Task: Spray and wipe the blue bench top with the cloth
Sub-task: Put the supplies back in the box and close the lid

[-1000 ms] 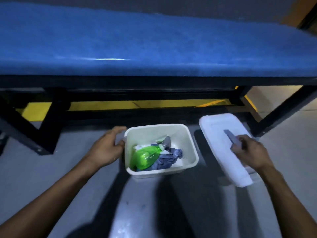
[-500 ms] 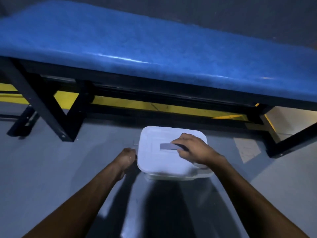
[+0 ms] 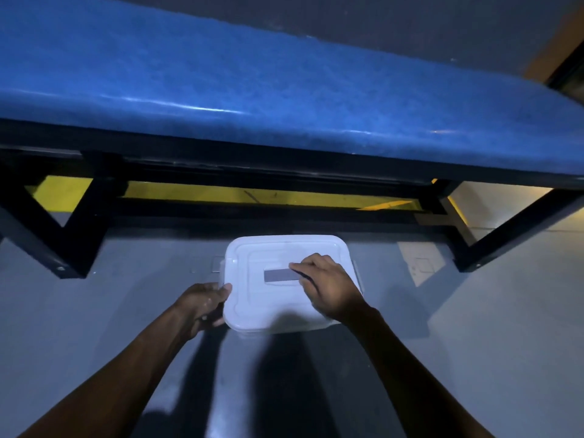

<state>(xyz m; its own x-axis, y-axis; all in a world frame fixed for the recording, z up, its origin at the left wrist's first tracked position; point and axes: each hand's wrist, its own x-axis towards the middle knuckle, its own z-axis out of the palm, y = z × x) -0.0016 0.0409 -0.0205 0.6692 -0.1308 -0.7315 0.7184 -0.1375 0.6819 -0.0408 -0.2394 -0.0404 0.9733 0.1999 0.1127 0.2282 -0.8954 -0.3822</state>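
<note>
The blue bench top (image 3: pixel 252 90) runs across the upper half of the view on a black frame (image 3: pixel 72 235). Below it, on the grey floor, stands a white plastic box with its white lid (image 3: pixel 271 298) lying on top. My right hand (image 3: pixel 328 289) grips the lid's grey handle (image 3: pixel 279 275). My left hand (image 3: pixel 202 303) holds the box's left side, thumb on the lid's edge. The green spray bottle and the cloth are hidden inside the box.
Black bench legs stand at the left and at the right (image 3: pixel 505 235). A yellow strip (image 3: pixel 240 194) shows on the floor behind the frame. A pale floor patch (image 3: pixel 420 263) lies right of the box.
One second ago the box stood uncovered, showing the green bottle and the cloth, with the lid held off to the right. My right hand has brought the lid over and set it on the box.
</note>
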